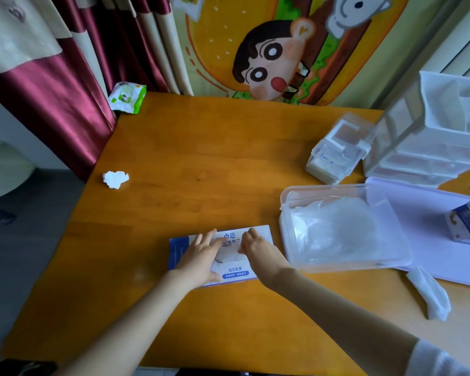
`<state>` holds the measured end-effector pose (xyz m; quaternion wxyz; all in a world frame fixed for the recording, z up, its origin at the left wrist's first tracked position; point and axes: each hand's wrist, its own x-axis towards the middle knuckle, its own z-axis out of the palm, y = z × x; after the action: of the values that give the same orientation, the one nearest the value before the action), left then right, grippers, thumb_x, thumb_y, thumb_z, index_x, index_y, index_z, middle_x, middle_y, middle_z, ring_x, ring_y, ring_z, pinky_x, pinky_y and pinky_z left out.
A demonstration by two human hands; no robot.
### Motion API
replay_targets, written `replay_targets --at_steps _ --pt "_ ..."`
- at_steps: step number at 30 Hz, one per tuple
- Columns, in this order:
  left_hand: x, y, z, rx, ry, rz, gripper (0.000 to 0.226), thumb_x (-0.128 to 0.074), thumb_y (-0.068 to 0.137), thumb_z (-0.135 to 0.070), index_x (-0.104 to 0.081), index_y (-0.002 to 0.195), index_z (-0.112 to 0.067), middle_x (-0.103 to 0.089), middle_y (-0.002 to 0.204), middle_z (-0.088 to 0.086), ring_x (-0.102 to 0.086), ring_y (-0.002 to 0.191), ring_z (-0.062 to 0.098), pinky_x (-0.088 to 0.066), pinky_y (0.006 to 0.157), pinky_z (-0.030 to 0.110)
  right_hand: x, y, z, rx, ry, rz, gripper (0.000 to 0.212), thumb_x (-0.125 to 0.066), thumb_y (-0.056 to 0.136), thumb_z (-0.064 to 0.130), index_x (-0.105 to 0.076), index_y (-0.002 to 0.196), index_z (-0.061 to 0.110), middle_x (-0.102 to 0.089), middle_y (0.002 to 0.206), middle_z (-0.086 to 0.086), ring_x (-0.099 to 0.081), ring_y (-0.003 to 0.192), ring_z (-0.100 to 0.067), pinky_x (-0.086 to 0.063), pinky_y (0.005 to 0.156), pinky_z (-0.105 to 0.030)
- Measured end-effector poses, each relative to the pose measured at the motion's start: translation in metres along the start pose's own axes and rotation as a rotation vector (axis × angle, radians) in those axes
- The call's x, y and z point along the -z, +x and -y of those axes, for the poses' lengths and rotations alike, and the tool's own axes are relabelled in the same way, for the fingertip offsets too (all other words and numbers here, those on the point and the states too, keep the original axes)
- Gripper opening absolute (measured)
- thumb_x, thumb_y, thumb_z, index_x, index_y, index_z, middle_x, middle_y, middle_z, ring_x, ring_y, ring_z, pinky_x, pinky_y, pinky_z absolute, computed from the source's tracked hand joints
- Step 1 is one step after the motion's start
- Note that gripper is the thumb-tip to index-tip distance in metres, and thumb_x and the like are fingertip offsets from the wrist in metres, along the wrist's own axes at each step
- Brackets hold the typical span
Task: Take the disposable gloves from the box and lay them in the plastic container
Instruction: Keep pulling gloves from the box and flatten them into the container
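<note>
Two hands on the glove box (pixel 235 273) near the front edge of the table (pixel 187 158), left hand (pixel 201 257) flat with fingers spread on its top, right hand (pixel 259 252) pinching a glove (pixel 228 257) at the opening, plastic container (pixel 323 187) just beside toward the right edge, clear gloves (pixel 334 232) heaped inside.

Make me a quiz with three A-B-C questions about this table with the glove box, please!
1. Where is the plastic container from the glove box? A left, B right, C on top.
2. What colour is the crumpled paper? A white, B red, C black.
3. How is the container? A lidded, B upside down, C open with gloves inside.
Answers: 1 B, it sits beside the box's right end. 2 A, it shows white on the orange table. 3 C, no lid covers it and clear gloves lie within.
</note>
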<state>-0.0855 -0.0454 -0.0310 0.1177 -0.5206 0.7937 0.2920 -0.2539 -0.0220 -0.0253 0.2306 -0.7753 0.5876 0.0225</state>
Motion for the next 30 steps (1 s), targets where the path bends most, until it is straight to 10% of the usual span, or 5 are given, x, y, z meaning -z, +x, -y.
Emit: replay_targets --at_steps 14,30 --pt "-0.001 -0.001 -0.001 0.004 0.013 0.008 0.089 -0.074 0.081 -0.029 -0.019 0.150 -0.027 -0.002 0.159 -0.004 -0.003 0.146 0.021 -0.022 0.115 0.041 0.021 0.005 -0.010 -0.155 0.281 -0.101 0.014 -0.068 0.086 0.017 -0.065 0.095 0.007 -0.061 0.102 -0.009 -0.061 0.092 -0.027 -0.048 0.077 -0.035" --pt "0.003 -0.004 -0.008 0.000 0.071 0.029 0.085 -0.071 0.084 -0.032 -0.017 0.149 -0.023 -0.001 0.159 -0.001 -0.003 0.146 0.023 -0.024 0.115 0.038 0.085 -0.021 -0.025 -0.165 0.320 -0.604 0.012 -0.051 0.095 0.009 -0.062 0.093 0.007 -0.053 0.099 -0.006 -0.056 0.080 -0.025 -0.043 0.068 -0.035"
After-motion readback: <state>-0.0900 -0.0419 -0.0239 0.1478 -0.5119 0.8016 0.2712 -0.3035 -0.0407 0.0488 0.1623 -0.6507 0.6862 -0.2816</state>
